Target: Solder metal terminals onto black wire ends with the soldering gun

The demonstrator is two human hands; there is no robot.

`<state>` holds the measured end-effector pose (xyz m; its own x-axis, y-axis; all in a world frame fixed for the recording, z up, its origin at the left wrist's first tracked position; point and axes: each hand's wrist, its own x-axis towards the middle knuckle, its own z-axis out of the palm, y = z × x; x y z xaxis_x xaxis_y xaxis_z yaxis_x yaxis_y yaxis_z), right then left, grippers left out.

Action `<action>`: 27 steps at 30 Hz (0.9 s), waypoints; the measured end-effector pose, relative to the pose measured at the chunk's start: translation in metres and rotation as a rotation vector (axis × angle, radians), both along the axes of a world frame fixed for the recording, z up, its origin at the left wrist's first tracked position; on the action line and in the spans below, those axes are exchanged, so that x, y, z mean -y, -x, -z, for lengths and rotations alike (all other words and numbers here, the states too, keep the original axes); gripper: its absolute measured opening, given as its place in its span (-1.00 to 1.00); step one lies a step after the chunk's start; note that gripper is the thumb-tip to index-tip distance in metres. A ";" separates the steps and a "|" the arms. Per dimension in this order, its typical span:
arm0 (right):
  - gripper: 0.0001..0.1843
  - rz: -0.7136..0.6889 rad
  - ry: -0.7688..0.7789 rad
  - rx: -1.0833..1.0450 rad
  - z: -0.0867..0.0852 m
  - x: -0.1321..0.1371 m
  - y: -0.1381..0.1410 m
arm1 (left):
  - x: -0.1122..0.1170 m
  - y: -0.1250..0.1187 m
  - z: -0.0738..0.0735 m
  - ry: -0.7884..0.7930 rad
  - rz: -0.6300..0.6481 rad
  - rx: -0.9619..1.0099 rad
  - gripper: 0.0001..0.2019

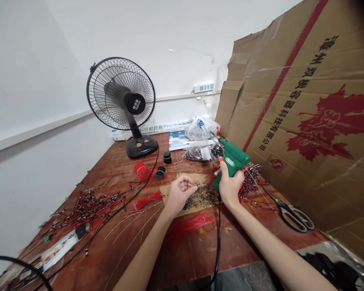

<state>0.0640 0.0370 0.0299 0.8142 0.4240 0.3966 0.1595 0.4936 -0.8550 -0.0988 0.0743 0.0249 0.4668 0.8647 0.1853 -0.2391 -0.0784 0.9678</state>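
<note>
**Right grip closed on the green glue gun, left grip curled over the brown sheet**

Your right grip (230,185) wraps fully around the handle of the green glue gun (233,157), the thumb beside its orange part, with the nozzle aimed up and away from you. That hold seems meant to keep the hot end clear of your other fingers. Your left grip (178,197) is half closed, fingers bent in towards the thumb; whether anything small is pinched there, you can't tell from this view.

The gun is just right of the brown sheet (200,208), which probably lies there to catch glue and hold the dark bits (205,190) strewn over it. A red wire bundle (148,199) sits by its left edge and loose red wires (197,221) lie along its near side, apparently kept within easy reach.

The gun's black cord (220,234) drops between your forearms, where it could snag. On your right, the scissors (294,214) point at a heap of wires (251,184) behind your hand, and the tall cardboard (291,60) limits room on that side. On your left, a bigger wire tangle (91,210) spreads across the surface (182,254), with a dark cable running past it. The fan (136,104) stands behind, beyond the black bundles (160,173).
</note>
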 end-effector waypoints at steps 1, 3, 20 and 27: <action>-0.61 0.001 0.001 0.003 0.000 0.000 0.000 | 0.001 -0.003 0.004 -0.033 -0.015 -0.056 -0.73; -0.61 -0.003 -0.002 0.003 -0.001 0.001 0.001 | 0.003 -0.006 0.008 -0.094 -0.051 -0.134 -0.73; -0.59 0.005 0.009 0.009 0.005 -0.005 0.000 | -0.023 0.057 -0.007 -0.578 0.167 -0.842 -0.38; -0.60 -0.026 -0.008 0.025 0.004 -0.006 -0.001 | -0.029 0.059 -0.004 -0.601 0.205 -0.904 -0.47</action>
